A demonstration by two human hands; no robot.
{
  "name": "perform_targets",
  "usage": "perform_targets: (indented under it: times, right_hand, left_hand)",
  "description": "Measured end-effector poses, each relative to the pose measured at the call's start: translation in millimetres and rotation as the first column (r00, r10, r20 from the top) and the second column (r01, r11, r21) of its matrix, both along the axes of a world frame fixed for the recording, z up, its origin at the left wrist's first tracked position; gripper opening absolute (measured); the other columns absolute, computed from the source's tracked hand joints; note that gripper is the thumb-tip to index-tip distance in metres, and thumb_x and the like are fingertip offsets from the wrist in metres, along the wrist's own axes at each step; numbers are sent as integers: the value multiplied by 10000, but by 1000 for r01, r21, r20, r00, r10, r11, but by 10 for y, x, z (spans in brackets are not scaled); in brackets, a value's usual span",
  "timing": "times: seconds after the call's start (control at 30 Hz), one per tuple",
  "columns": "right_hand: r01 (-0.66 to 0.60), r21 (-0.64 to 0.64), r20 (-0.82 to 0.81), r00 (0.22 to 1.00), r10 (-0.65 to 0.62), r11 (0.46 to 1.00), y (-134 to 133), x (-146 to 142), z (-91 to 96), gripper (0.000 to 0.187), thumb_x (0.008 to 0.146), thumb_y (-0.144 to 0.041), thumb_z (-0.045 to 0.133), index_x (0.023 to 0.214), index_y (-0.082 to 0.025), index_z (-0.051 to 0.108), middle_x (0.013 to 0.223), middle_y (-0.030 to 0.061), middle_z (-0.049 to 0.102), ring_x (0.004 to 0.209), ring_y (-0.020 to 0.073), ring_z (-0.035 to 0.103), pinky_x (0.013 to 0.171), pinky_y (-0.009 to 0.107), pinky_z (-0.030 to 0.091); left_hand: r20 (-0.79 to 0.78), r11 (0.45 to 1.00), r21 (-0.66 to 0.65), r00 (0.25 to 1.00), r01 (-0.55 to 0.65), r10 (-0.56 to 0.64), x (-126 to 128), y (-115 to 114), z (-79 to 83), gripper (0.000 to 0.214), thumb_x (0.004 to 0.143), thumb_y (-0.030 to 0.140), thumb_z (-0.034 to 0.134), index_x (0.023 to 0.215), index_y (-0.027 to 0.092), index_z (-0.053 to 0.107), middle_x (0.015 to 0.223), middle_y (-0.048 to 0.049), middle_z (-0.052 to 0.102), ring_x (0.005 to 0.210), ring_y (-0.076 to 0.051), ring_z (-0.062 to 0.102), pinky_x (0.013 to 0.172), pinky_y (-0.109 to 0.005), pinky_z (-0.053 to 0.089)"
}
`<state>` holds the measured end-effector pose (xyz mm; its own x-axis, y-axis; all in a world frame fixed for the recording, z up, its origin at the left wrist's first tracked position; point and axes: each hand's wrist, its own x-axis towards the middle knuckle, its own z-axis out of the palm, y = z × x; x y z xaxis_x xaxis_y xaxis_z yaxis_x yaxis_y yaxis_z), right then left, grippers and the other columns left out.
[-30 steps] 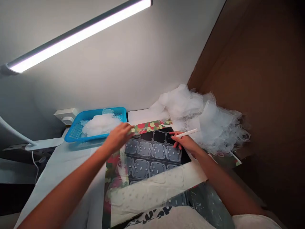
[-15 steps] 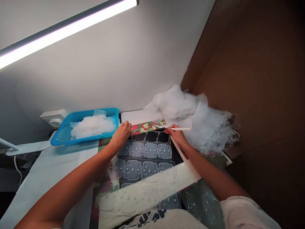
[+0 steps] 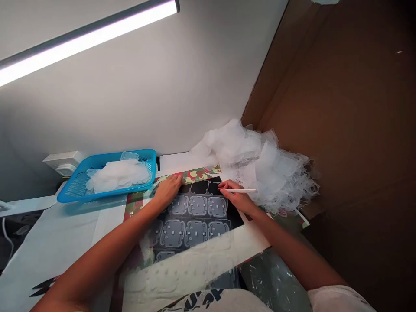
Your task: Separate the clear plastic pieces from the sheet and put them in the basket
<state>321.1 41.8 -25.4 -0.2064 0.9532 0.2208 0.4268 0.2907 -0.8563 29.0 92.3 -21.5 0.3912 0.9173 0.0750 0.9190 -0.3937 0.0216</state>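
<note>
A clear plastic sheet of die-cut rounded pieces (image 3: 191,219) lies on a black mat with a flowered border. My left hand (image 3: 168,192) rests flat on the sheet's far left corner, fingers stretched out. My right hand (image 3: 236,198) pinches a thin white stick (image 3: 242,190) whose tip touches the sheet's top row, where some pieces are gone and black shows. A pale glossy strip (image 3: 195,264) crosses the near part of the sheet.
A blue basket (image 3: 74,190) with a heap of clear pieces stands at the back left. A big pile of white plastic scrap (image 3: 263,167) lies at the back right against a brown cardboard wall (image 3: 341,112). A light bar (image 3: 87,39) hangs overhead. Black scissors (image 3: 43,286) lie at left.
My left hand pulled back from the basket side and settled on the sheet's far corner. My right hand with the stick shifted slightly left along the top row. The view moved right.
</note>
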Motion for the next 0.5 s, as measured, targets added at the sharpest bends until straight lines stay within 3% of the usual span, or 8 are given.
perform_targets:
  times: [0.1,0.23,0.3,0.4,0.5]
  right_hand:
    - [47,-38,3,999,-47,998,42,-14,-74,188,800,-352,564,686,-216,501,1101,60,624,997,225,572,883,382,438]
    - [124,-103,-16,992,-127,987,259,-39,-166,191,793,-382,533,695,-222,499,851,20,615,781,184,562,745,322,446]
    - [186,-41,19,983,-185,982,378,-36,-157,181,790,-373,527,689,-225,505,746,4,579,755,184,535,744,314,428]
    - [289,82,35,956,-292,954,461,-6,-65,173,779,-348,536,666,-227,489,773,16,575,810,197,522,794,324,416]
    - [237,151,17,970,-242,960,331,21,54,164,822,-343,542,711,-224,524,893,36,617,880,200,555,833,324,422]
  left_hand:
    - [33,1000,-22,999,19,-18,15,97,-15,221,995,317,349,1035,182,520,1049,-128,672,946,-247,633,692,-297,434]
    - [23,999,-47,1000,14,-13,26,219,-1,200,986,319,391,1038,173,517,970,-134,695,845,-241,664,695,-296,438]
    - [10,999,-43,1000,4,-4,45,322,66,163,975,264,415,1041,166,529,936,-135,692,839,-238,664,722,-303,446]
    - [8,1000,4,1000,-7,7,137,449,228,179,962,190,415,1074,144,548,997,-165,663,945,-256,638,793,-337,456]
    - [26,996,74,999,41,-43,315,312,312,258,973,193,375,1128,126,571,1177,-211,587,1138,-292,548,920,-403,428]
